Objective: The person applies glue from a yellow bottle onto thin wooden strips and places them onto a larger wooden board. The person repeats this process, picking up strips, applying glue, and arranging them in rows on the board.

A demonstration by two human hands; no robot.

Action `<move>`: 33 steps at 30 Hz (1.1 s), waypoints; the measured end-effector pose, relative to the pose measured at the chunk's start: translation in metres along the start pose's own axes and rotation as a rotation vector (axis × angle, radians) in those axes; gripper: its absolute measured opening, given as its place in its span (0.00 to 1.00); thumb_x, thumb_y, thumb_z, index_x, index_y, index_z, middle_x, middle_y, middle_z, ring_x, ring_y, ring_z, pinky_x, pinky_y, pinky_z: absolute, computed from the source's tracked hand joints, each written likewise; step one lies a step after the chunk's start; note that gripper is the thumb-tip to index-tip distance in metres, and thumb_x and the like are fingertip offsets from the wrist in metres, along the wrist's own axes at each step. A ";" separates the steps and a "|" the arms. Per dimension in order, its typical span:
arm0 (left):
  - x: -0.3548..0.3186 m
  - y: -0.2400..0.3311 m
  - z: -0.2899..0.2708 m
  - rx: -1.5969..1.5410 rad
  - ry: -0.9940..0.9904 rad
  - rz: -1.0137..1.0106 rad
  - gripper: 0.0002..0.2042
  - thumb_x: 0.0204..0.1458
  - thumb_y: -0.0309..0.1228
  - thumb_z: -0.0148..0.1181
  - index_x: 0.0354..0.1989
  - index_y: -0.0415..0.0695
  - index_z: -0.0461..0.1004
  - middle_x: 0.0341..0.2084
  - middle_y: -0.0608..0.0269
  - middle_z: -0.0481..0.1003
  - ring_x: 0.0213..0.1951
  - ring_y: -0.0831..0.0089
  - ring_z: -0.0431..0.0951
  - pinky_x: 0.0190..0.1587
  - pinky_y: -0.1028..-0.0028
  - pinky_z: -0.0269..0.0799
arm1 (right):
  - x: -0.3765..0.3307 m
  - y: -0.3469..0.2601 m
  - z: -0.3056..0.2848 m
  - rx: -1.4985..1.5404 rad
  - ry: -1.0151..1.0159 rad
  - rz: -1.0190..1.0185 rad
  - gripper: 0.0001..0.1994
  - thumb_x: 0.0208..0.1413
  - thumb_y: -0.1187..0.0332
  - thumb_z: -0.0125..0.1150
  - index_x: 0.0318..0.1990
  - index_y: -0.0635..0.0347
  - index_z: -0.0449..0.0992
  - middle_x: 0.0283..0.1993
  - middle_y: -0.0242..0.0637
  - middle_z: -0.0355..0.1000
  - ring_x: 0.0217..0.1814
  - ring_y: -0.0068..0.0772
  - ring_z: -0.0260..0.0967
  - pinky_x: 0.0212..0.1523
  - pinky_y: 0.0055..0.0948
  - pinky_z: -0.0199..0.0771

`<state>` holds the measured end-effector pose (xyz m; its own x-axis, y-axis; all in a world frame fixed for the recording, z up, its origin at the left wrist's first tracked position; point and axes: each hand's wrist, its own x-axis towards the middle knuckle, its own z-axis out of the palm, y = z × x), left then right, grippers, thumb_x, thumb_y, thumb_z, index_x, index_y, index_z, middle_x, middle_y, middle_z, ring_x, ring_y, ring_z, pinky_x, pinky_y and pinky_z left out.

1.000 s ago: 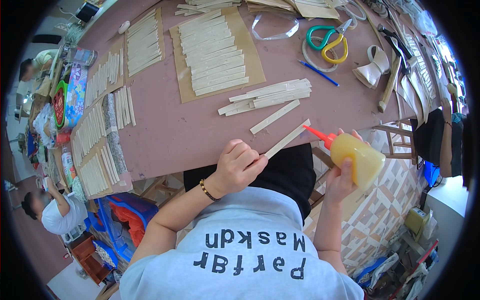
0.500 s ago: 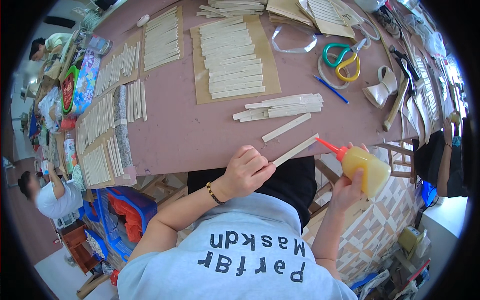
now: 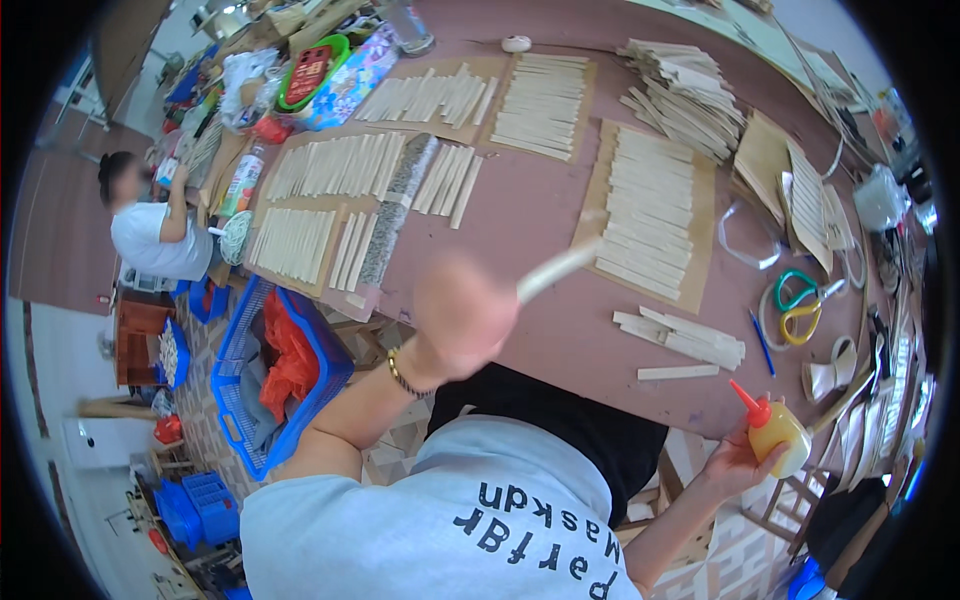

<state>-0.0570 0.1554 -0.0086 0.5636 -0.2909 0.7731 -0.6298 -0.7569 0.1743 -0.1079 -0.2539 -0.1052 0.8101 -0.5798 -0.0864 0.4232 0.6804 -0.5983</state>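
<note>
My left hand (image 3: 462, 308), smeared by motion, is raised over the table's front edge. From it sticks out a pale flat strip (image 3: 558, 270), blurred and tilted up to the right. At the right, my right hand (image 3: 738, 462) is wrapped round a squeeze bottle (image 3: 776, 440) of yellowish liquid with a red pointed nozzle, which leans up and left. On the table near the bottle lie a single strip (image 3: 678, 373) and a small pile of strips (image 3: 690, 338). Beyond them, rows of strips (image 3: 645, 210) overlap on a brown sheet (image 3: 697, 265).
More rows of strips (image 3: 335, 167) lie at the left beside a grey speckled bar (image 3: 400, 215). Scissors (image 3: 802, 308) and a blue pencil (image 3: 763, 345) lie at the right. A blue basket (image 3: 320, 400) stands below the table's left edge. Another person (image 3: 155, 225) sits far left.
My left hand has swung left and up with the strip, away from the nozzle. The view has turned left. My right hand still holds the bottle, now tipped more upright.
</note>
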 end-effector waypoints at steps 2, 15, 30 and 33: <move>-0.006 -0.033 0.005 0.138 0.007 -0.026 0.13 0.39 0.17 0.68 0.32 0.44 0.74 0.23 0.64 0.67 0.26 0.63 0.69 0.32 0.65 0.66 | 0.005 0.006 0.004 0.029 -0.026 0.039 0.34 0.63 0.59 0.59 0.67 0.72 0.52 0.69 0.56 0.57 0.67 0.60 0.63 0.61 0.48 0.76; -0.043 -0.095 0.026 0.381 -0.187 -0.247 0.09 0.42 0.20 0.64 0.23 0.46 0.69 0.23 0.66 0.66 0.30 0.64 0.71 0.38 0.64 0.62 | 0.011 0.009 0.014 0.076 -0.043 0.090 0.34 0.62 0.62 0.61 0.67 0.71 0.52 0.67 0.58 0.59 0.68 0.61 0.61 0.60 0.48 0.76; -0.047 -0.096 0.019 0.356 -0.201 -0.311 0.06 0.45 0.23 0.65 0.31 0.46 0.76 0.28 0.66 0.70 0.35 0.64 0.72 0.45 0.63 0.64 | 0.013 0.005 0.006 0.089 -0.044 0.101 0.34 0.62 0.62 0.61 0.67 0.70 0.52 0.68 0.57 0.58 0.68 0.60 0.61 0.62 0.50 0.74; -0.043 -0.086 0.017 0.356 -0.216 -0.328 0.06 0.46 0.23 0.65 0.33 0.45 0.77 0.29 0.66 0.71 0.36 0.64 0.73 0.46 0.62 0.64 | 0.013 0.001 0.001 0.148 -0.055 0.125 0.34 0.62 0.62 0.61 0.68 0.71 0.52 0.69 0.58 0.57 0.69 0.60 0.60 0.63 0.51 0.73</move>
<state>-0.0185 0.2230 -0.0671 0.8213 -0.0912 0.5632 -0.2030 -0.9693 0.1391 -0.0964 -0.2597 -0.1061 0.8794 -0.4640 -0.1063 0.3697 0.8065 -0.4614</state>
